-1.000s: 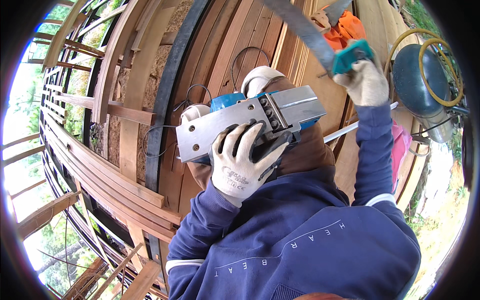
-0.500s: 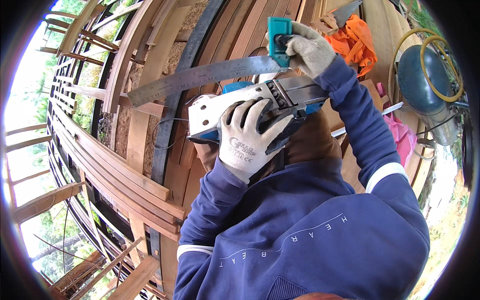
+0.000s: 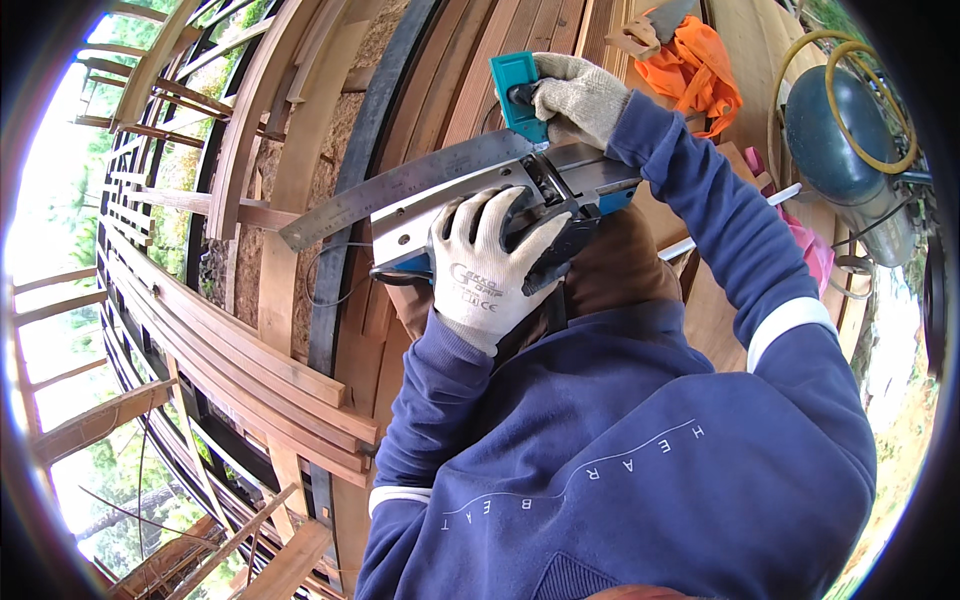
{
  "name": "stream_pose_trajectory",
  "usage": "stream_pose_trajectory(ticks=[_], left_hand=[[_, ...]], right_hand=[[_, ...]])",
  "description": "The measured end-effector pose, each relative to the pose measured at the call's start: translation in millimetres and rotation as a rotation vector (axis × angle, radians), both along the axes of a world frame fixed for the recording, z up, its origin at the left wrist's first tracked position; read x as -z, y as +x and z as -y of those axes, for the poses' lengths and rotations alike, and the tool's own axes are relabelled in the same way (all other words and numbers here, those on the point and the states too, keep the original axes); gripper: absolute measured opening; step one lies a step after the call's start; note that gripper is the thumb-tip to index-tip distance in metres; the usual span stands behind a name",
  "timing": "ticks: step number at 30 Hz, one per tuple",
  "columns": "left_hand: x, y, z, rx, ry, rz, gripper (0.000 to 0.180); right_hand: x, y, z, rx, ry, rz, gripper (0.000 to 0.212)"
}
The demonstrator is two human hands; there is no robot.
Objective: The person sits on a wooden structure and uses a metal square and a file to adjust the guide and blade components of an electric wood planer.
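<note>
My left hand (image 3: 485, 265), in a white knit glove with dark grip patches, is wrapped over the near side of an upturned electric planer (image 3: 400, 232). The planer's metal sole faces up, with its cutter slot uncovered, and its body rests at my lap. In my gloved right hand (image 3: 585, 100) is the teal handle of a try square (image 3: 405, 182). Its steel ruler blade reaches leftward along the far edge of the planer's sole, close against it; whether they touch along the full length I cannot tell.
Long brown boards (image 3: 470, 70) lie beneath and beyond the tool. A handsaw (image 3: 640, 38) and an orange cloth (image 3: 695, 75) sit at the far right, near a dark tank (image 3: 835, 135) with a yellow hose. Stacked planks (image 3: 250, 350) run along the left, beside open framing.
The try square has come down and nearer, from above the planer to along its sole. Its handle has shifted left and tilted. The planer has turned slightly; my left hand keeps its hold.
</note>
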State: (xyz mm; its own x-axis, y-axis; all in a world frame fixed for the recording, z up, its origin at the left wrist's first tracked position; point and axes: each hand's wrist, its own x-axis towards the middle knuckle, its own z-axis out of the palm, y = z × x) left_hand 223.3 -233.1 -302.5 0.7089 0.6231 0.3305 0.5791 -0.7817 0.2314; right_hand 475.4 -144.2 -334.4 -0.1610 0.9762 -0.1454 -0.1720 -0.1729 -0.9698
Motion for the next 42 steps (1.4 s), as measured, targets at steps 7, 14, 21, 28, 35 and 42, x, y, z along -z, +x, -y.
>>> stream_pose_trajectory(ticks=[7,14,21,28,35,42], left_hand=[[2.4,2.1,-1.9,0.02,0.044,0.047,0.066],[4.6,1.7,-3.0,0.011,0.055,0.057,0.062],[6.5,0.6,-2.8,0.009,0.053,0.058,0.062],[4.1,1.0,-2.1,0.008,0.032,0.041,0.065],[5.1,0.6,-2.5,0.01,0.033,0.037,0.066],[6.4,0.9,-2.2,0.008,0.034,0.039,0.066]], right_hand=[[5.3,-1.6,-4.2,0.002,0.039,0.028,0.033],[3.0,-4.5,-3.2,0.003,0.015,0.059,0.035],[-4.4,-7.9,-0.6,-0.014,-0.001,0.102,0.037],[-0.5,-7.5,-0.7,0.02,0.003,0.086,0.035],[-4.8,-8.0,-0.3,0.007,0.003,0.122,0.033],[-5.1,-9.2,0.2,0.009,0.017,0.099,0.035]])
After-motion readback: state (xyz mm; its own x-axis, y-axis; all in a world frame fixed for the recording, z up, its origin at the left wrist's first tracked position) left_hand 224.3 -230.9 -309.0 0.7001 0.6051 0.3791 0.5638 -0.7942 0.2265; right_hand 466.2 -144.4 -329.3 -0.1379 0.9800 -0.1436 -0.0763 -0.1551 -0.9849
